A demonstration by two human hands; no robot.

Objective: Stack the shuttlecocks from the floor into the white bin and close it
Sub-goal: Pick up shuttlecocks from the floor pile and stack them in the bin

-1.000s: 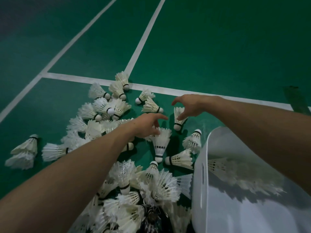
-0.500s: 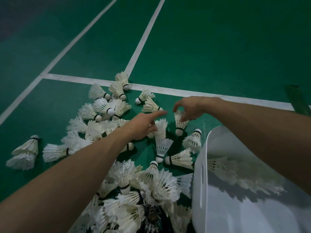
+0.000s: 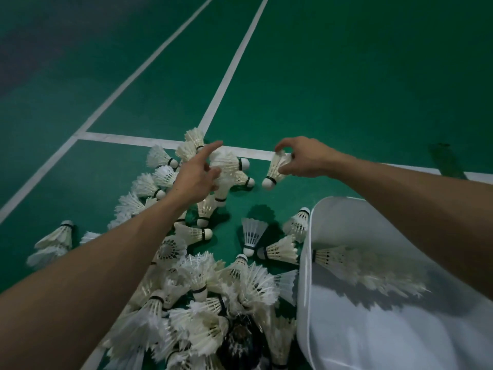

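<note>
Pinching one shuttlecock (image 3: 274,170) by its feathers, cork down, the right hand (image 3: 304,158) holds it over the floor (image 3: 346,102) by a white line (image 3: 128,138). Beside it, apart, the left hand (image 3: 196,180) grips a short stack (image 3: 213,201), index finger out. A loose pile (image 3: 213,289) lies between the arms. At right, the bin (image 3: 346,337) is open, with a row (image 3: 360,265) lying inside.

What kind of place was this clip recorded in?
Most likely an indoor badminton court: a green floor painted with white lines, and dozens of feather shuttlecocks scattered beside a white bin.
</note>
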